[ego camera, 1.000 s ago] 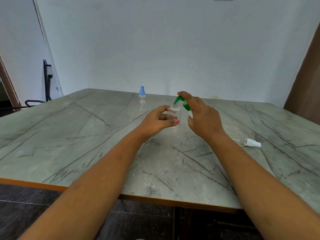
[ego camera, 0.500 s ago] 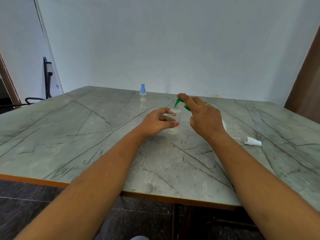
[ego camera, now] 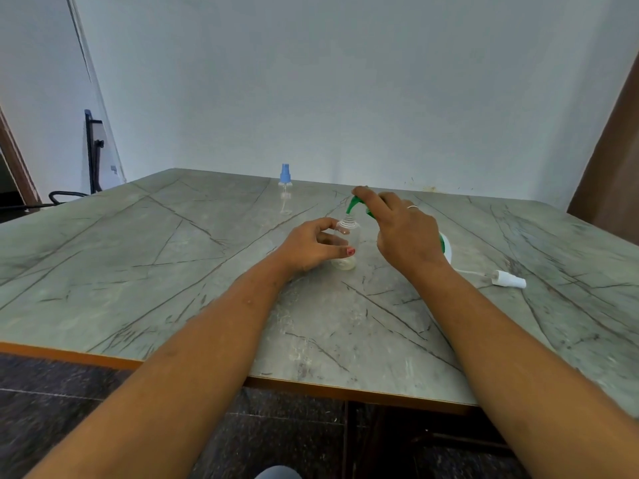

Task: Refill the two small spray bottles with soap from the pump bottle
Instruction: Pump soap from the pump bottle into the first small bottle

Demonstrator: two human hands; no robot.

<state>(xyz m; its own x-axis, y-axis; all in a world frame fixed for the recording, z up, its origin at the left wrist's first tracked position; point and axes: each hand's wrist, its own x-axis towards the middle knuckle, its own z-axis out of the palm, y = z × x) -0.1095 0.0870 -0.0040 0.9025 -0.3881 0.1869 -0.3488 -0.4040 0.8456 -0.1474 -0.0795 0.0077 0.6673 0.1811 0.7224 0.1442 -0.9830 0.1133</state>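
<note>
- On the grey veined counter (ego camera: 145, 257), the blue-capped spray bottle (ego camera: 285, 188) stands upright towards 12 o'clock, well apart from your hands.
- Your left hand (ego camera: 311, 248) curls its thumb and fingers round the uncapped clear spray bottle (ego camera: 348, 245), which stands upright on the counter near the middle.
- A little pale liquid sits in the bottom of that bottle.
- The green pump head (ego camera: 355, 203) sits just above the bottle's threaded neck, at its 1 o'clock, with the spout tipped down towards the opening.
- Your right hand (ego camera: 403, 233) lays its forefinger stretched along the top of the pump head. The other fingers are loosely bent, and the thumb is hidden.
- The white and green pump bottle (ego camera: 446, 248) shows only as an edge behind that hand, at its 3 o'clock.
- The white spray cap (ego camera: 510, 281) lies on its side at 3 o'clock, with its thin tube pointing back towards the pump bottle.
</note>
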